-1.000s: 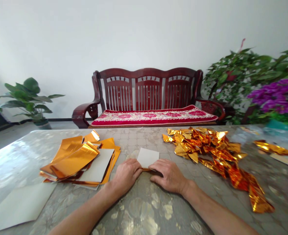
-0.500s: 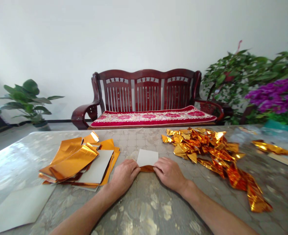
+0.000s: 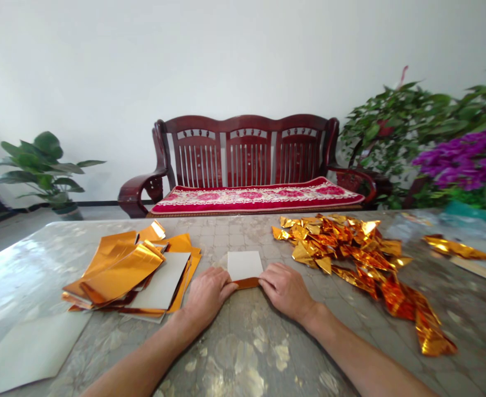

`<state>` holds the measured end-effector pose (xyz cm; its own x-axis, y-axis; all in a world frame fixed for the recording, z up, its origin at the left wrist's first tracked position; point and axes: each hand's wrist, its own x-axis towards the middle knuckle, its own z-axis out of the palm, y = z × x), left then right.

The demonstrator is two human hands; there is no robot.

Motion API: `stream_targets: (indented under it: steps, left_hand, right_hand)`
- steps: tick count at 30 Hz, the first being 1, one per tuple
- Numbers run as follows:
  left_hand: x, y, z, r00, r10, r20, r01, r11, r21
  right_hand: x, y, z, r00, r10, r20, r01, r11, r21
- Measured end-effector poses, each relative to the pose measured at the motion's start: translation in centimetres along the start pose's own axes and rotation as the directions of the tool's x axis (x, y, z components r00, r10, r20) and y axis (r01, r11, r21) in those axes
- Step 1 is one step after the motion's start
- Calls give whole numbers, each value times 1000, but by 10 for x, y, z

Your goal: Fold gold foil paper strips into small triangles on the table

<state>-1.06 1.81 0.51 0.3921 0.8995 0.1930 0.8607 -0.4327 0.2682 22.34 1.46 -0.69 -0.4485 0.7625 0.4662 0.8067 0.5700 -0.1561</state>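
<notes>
A small sheet of paper (image 3: pixel 244 264), white side up with a gold strip folded over its near edge, lies on the table between my hands. My left hand (image 3: pixel 206 293) presses the left end of that fold with curled fingers. My right hand (image 3: pixel 285 288) pinches the right end the same way. Both hands rest on the table top (image 3: pixel 247 353).
A stack of flat gold and white sheets (image 3: pixel 131 270) lies to the left, and a larger white sheet (image 3: pixel 23 353) at the near left corner. A heap of folded gold pieces (image 3: pixel 362 259) spreads to the right. A wooden bench (image 3: pixel 247 165) and potted plants (image 3: pixel 453 143) stand beyond the table.
The gold fold along the near edge now shows wider between my hands. My right hand has pulled back a little from the middle to the right end of the fold.
</notes>
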Motion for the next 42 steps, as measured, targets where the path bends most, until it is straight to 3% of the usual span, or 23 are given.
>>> stream_targets:
  steps: [6,20,27,30,37,42]
  left_hand:
    - [0,-2,2,999,48,-9,-48,995,-90]
    - [3,-2,5,999,-20,-48,19,1000,-19]
    - [4,-4,6,999,-14,-35,13,999,-32]
    - [3,-5,7,999,-17,-41,16,999,-39]
    - [2,-8,8,999,-17,-45,13,995,-99]
    - [3,-9,8,999,-3,-38,-1,995,-104]
  right_hand:
    - [2,0,0,993,90,71,-88,996,-28]
    - [3,-2,0,985,151,84,-142,985,-101]
    - [1,-2,-4,991,134,14,-134,987,94]
    - [1,-2,-6,991,131,-15,-129,987,94]
    - [2,-2,-8,967,201,156,-210,977,40]
    - [4,-1,-7,951,243,193,-252,967,23]
